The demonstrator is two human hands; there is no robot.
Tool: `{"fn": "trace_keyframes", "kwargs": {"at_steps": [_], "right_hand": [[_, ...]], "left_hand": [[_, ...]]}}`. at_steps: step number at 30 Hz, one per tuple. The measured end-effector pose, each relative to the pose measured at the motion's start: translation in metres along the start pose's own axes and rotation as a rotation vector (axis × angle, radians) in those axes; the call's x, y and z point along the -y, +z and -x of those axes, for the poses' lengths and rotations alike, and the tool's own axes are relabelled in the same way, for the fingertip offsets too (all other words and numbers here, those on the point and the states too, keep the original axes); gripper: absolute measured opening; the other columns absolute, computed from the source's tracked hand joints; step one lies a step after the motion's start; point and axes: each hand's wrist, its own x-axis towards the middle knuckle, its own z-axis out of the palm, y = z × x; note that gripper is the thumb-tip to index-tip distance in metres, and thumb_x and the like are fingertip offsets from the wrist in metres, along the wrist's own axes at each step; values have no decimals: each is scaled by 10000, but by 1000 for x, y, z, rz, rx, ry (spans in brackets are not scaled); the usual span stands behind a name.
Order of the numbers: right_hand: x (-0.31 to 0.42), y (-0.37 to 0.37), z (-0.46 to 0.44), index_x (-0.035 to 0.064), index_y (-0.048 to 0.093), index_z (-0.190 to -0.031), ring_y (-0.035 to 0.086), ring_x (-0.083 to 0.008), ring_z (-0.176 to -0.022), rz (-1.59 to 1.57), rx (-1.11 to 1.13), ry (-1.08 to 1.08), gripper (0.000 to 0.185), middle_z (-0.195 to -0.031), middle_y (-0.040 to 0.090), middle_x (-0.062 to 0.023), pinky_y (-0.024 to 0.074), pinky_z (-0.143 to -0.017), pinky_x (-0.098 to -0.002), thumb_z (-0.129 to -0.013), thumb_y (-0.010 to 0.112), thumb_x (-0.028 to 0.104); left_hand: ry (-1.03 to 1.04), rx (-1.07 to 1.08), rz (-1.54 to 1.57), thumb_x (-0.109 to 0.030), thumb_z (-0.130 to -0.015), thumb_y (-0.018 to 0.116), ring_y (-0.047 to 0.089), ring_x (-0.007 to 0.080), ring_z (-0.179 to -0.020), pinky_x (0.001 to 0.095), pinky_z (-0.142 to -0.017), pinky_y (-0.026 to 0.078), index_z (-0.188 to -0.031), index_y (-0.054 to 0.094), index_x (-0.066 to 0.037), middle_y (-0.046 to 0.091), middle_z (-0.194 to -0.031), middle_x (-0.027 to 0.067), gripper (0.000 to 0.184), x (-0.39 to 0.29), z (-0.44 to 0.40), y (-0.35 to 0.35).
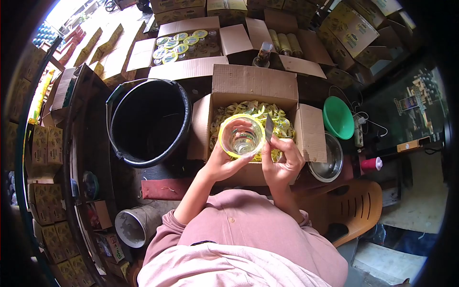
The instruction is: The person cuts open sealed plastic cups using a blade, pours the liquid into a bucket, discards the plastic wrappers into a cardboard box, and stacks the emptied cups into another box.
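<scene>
My left hand point(224, 161) is wrapped round a clear plastic cup point(240, 139) with a yellow rim, its mouth turned up toward me. Strips of yellow film seem to cling to that rim. Between the thumb and fingers of my right hand point(285, 160) is a thin dark blade point(269, 126), pointing up close to the cup's right side. Whether it touches the rim I cannot tell. Beneath both hands, a cardboard box point(253, 82) with flaps spread holds a heap of yellow film scraps point(283, 119).
A large black bucket point(122, 148) stands left of the box. Behind is a carton of yellow-lidded cups point(180, 48). On the right are a green basin point(338, 117), a metal bowl point(334, 165) and an orange chair point(366, 205). A grey pail point(131, 228) sits lower left.
</scene>
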Motion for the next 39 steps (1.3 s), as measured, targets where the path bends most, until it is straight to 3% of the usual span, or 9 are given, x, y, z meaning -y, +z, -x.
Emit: {"fn": "trace_keyframes", "kwargs": {"at_steps": [7, 13, 18, 24, 27, 34, 39], "right_hand": [[4, 3, 3, -13, 600, -813, 579, -136, -595, -36, -15, -15, 187, -698, 594, -82, 451, -554, -226, -651, 656, -90], [-2, 1, 0, -16, 594, -802, 578, -137, -586, 37, -15, -67, 185, -701, 595, -81, 447, -547, -220, -646, 654, -94], [-3, 1, 4, -2, 620, -804, 618, -161, -632, -80, -35, 39, 160, -711, 626, -98, 485, -595, -247, -662, 676, -51], [-1, 0, 7, -19, 591, -794, 568, -130, -604, -43, -12, -26, 175, -701, 581, -69, 450, -559, -217, -653, 678, -75], [-1, 0, 7, 5, 623, -797, 625, -171, -641, -14, -30, 12, 161, -713, 629, -98, 485, -588, -254, -655, 675, -49], [-3, 0, 0, -12, 600, -792, 581, -123, -614, 42, -11, -52, 180, -717, 602, -75, 450, -557, -220, -650, 664, -102], [1, 0, 2, 0, 620, -795, 623, -171, -639, -91, -24, 83, 161, -723, 630, -103, 485, -593, -254, -659, 675, -66]], "left_hand": [[-15, -53, 54, -24, -683, 688, 451, 211, -1091, 339, -938, 373, -1280, 274, -19, 390, -1198, 117, 727, -2, 2, 2], [13, 70, -146, -46, -672, 698, 458, 207, -1097, 334, -940, 375, -1270, 292, -15, 405, -1183, 111, 724, 0, 5, -3], [-26, 22, -24, -59, -671, 705, 458, 202, -1097, 335, -937, 379, -1267, 297, -17, 417, -1168, 106, 723, -2, 4, -2], [-65, 11, -9, -64, -666, 712, 457, 197, -1096, 328, -940, 376, -1262, 302, -17, 432, -1156, 108, 725, -2, 4, -4], [-68, 41, -21, -62, -662, 713, 458, 197, -1097, 320, -943, 372, -1260, 307, -15, 436, -1155, 108, 724, 1, 5, -5], [-82, 132, -70, -95, -653, 714, 457, 196, -1097, 321, -949, 362, -1257, 313, -10, 452, -1141, 109, 730, 3, 7, -8], [-152, 14, 166, -89, -656, 714, 438, 192, -1094, 328, -945, 358, -1255, 309, -22, 446, -1142, 104, 726, -4, 3, -3]]}}
